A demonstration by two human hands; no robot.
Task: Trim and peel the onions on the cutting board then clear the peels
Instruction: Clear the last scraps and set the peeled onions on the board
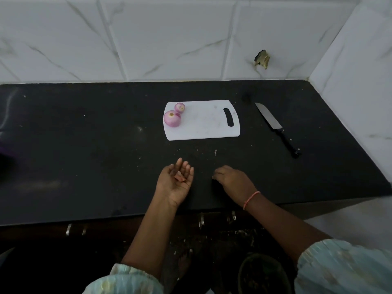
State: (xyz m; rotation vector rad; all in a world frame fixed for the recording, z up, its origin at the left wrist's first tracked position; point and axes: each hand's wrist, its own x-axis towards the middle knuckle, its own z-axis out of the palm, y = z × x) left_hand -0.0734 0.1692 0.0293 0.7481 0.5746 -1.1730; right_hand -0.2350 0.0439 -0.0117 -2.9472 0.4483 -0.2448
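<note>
Purple onions (172, 121) sit cut-ends up on the board (203, 122); left hand (175, 181) cups peels (179, 177) open-palmed, right hand's (232, 180) grip unclear.

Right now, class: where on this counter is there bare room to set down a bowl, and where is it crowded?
Bare: the wide counter left of the cutting board, and the board's middle. Crowded: the board's left corner with two onions, the knife on the right, and the front strip where both hands gather peels.
</note>
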